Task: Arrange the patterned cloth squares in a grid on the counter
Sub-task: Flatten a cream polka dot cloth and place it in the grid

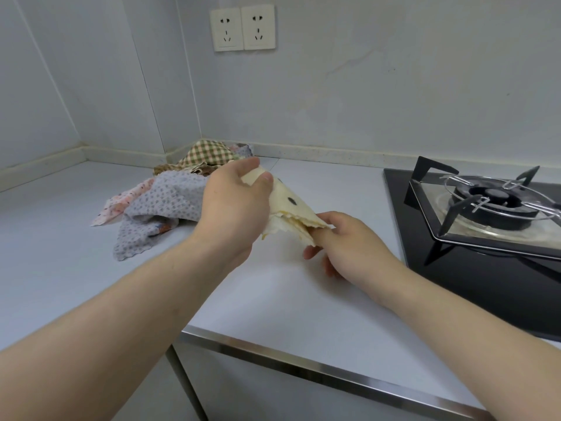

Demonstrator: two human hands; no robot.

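Observation:
A cream cloth square with dark dots (288, 208) hangs crumpled above the white counter (273, 299), between both hands. My left hand (233, 208) grips its upper part, thumb over the fabric. My right hand (343, 241) pinches its lower corner. Behind my left hand lies a heap of other squares: a pale blue dotted cloth (158, 208), a pink floral cloth (121, 205) under it, and a green checked cloth (206, 154) at the back near the wall corner.
A black gas hob (455, 238) with a burner and pan supports (491, 202) fills the counter's right side. A metal-edged counter front (303, 369) runs below my arms. Two wall sockets (243, 27) sit above the heap.

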